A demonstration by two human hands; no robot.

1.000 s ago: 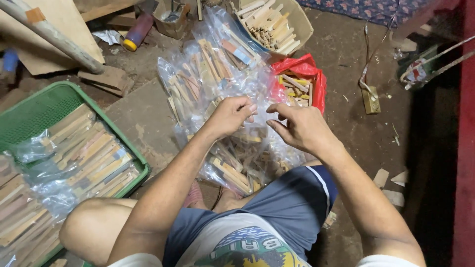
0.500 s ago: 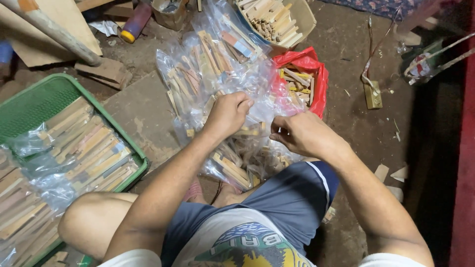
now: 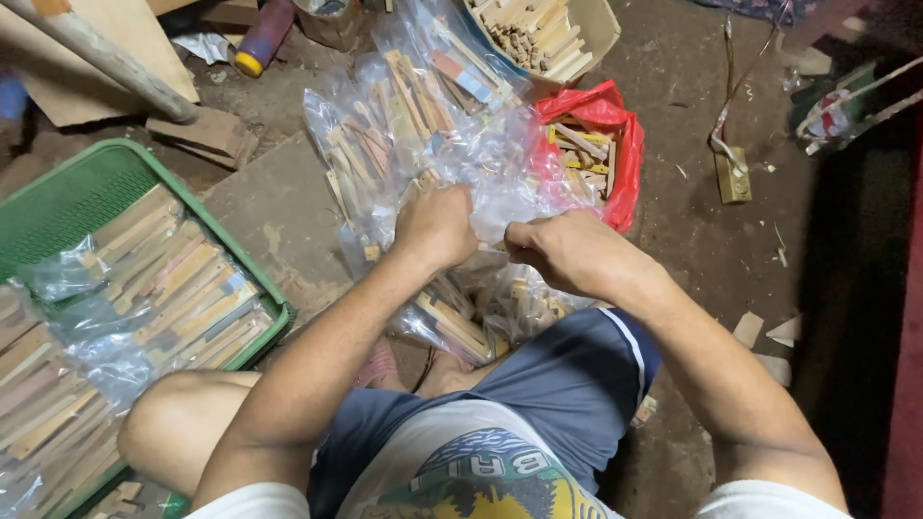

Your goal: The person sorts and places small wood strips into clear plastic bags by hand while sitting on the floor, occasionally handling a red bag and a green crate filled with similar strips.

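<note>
Dirt floor (image 3: pixel 288 211) takes up the whole view, littered with offcuts and scrap board, the person sitting low on it with knees apart. At the left sits a green crate (image 3: pixel 72 197), its near half packed with bagged flat wood sticks. Mid-scene, just beyond the knees, lies a heap of clear bags (image 3: pixel 413 125) stuffed with the same sticks. Far right of it a red bag (image 3: pixel 625 163) gapes open with loose sticks inside, and beyond that stands a cardboard box (image 3: pixel 596 29) of short pieces.

Both hands meet over the near part of the heap. The left hand (image 3: pixel 437 226) is closed in a fist around bunched plastic; the right hand (image 3: pixel 567 252) pinches the film just beside it, fingers curled tight — a small gap between them.

The likely trouble: thin plastic drawn taut over square stick ends could tear and spill the bundle onto the floor. A slipping pinch would let the neck spring open — and the sticks slide out toward the knees.
</note>
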